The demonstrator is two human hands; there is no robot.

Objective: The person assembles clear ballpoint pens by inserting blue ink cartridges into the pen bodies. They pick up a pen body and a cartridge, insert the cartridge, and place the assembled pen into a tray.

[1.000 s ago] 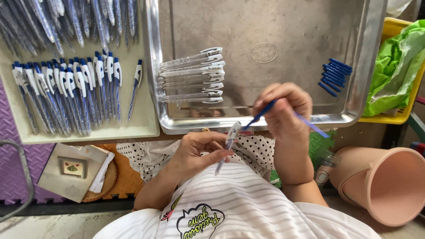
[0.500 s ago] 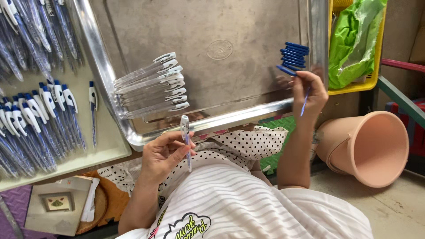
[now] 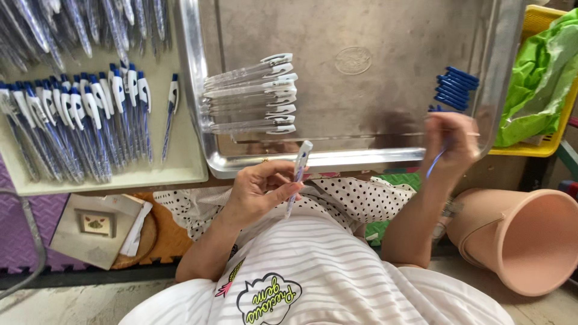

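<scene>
My left hand (image 3: pixel 260 191) holds a clear pen barrel with a white clip (image 3: pixel 298 176) just below the near rim of a metal tray (image 3: pixel 361 157). My right hand (image 3: pixel 450 139) is at the tray's right side and pinches a thin blue refill (image 3: pixel 436 161), close to a small heap of blue pen parts (image 3: pixel 456 88). A row of clear pen barrels with white clips (image 3: pixel 253 95) lies in the tray's left part.
A cream tray (image 3: pixel 153 173) at the left holds several finished blue-and-white pens (image 3: pixel 78 120). A yellow bin with a green bag (image 3: pixel 539 78) stands at the right. A pink bucket (image 3: pixel 518 241) lies on its side on the floor.
My right hand went from the tray's near edge to the blue parts at the right and now holds a blue refill. My left hand keeps the clear barrel.
</scene>
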